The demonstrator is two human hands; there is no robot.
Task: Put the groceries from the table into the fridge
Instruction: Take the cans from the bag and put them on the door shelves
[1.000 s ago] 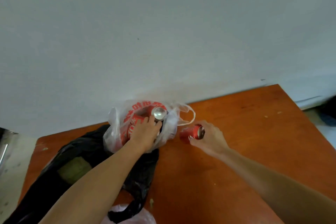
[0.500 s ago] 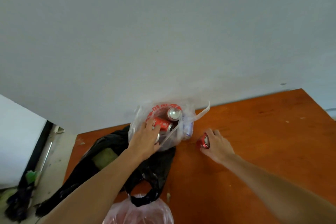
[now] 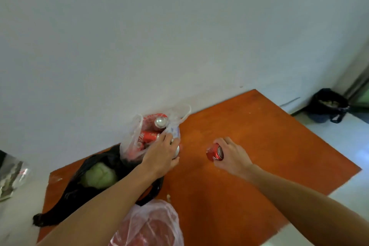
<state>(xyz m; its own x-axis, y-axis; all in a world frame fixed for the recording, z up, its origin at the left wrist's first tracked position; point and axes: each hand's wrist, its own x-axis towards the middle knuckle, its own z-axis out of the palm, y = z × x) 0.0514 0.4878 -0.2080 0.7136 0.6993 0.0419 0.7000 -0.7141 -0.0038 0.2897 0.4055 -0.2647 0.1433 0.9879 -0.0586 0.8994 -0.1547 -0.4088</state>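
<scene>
Red can (image 3: 214,153) in right hand (image 3: 232,156); second can (image 3: 177,151) in left hand (image 3: 161,154)

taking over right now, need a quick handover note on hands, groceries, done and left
Right hand grips a red can over the table.
Left hand grips a second can at the white bag's mouth; more cans inside.
Black bag holds a green vegetable; pink bag at the near edge.
Done: nothing visibly stored; fridge not in view.
Left: carry everything there.

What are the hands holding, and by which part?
Right hand grips a red can around its side. Left hand wraps a second can, mostly hidden, beside the white bag.
</scene>
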